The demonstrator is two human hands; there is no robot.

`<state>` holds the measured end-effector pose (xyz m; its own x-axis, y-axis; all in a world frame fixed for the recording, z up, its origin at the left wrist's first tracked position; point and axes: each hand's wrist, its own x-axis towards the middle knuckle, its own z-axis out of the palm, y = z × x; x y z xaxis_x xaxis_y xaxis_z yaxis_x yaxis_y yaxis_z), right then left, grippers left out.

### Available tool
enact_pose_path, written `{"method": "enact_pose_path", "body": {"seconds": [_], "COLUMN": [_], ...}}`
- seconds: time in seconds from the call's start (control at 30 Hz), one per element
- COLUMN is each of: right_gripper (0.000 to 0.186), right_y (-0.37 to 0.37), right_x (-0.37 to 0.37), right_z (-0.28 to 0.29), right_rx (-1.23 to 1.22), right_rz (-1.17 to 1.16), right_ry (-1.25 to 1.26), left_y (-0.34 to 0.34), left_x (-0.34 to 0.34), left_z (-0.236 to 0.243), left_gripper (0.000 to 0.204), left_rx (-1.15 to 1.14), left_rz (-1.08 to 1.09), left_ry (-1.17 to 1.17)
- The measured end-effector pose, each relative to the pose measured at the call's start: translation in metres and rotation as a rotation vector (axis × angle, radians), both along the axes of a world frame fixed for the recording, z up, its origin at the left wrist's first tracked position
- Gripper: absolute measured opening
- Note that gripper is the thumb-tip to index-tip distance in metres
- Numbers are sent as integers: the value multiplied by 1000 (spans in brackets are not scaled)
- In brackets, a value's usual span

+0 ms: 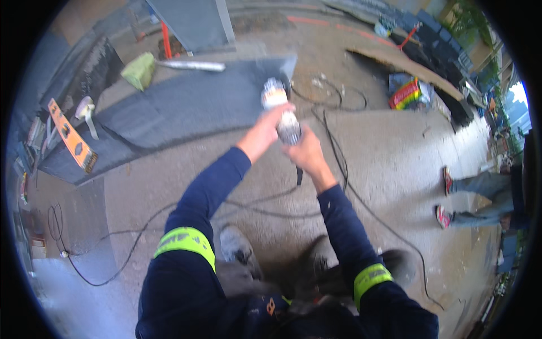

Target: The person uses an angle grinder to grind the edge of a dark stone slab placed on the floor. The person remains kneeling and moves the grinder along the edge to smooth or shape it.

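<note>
Both my arms, in dark blue sleeves with bright yellow bands, reach forward over a grey sheet-covered panel's near edge. My left hand is closed around the front part of a dusty, pale corded power tool. Behind it, my right hand grips the tool's rear body, with a dark cord stub hanging below. The tool's whitish front end lies over the dark grey panel. Blur hides the tool's exact kind.
An orange level, a roll of tape and a green block lie on or near the panel. Black cables loop over the concrete floor around my shoes. Another person's legs are at right, near a leaning board.
</note>
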<state>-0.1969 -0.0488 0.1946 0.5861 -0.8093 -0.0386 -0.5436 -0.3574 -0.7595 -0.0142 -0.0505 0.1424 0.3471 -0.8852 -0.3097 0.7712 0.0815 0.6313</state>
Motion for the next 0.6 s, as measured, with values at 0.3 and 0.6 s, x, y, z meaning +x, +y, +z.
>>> {"method": "enact_pose_path", "body": {"seconds": [0.3,0.6], "right_gripper": [78,71], "right_y": [-8,-12], "right_x": [15,20], "right_z": [-30,-27], "right_rx": [101,108], "right_rz": [-31,-10], "right_ry": [20,4], "left_y": [-5,-3], "left_x": [3,14], "left_z": [-10,-24], "left_gripper": [29,25], "left_rx": [91,-70], "left_rz": [11,-40], "left_ry": [-34,-22]}}
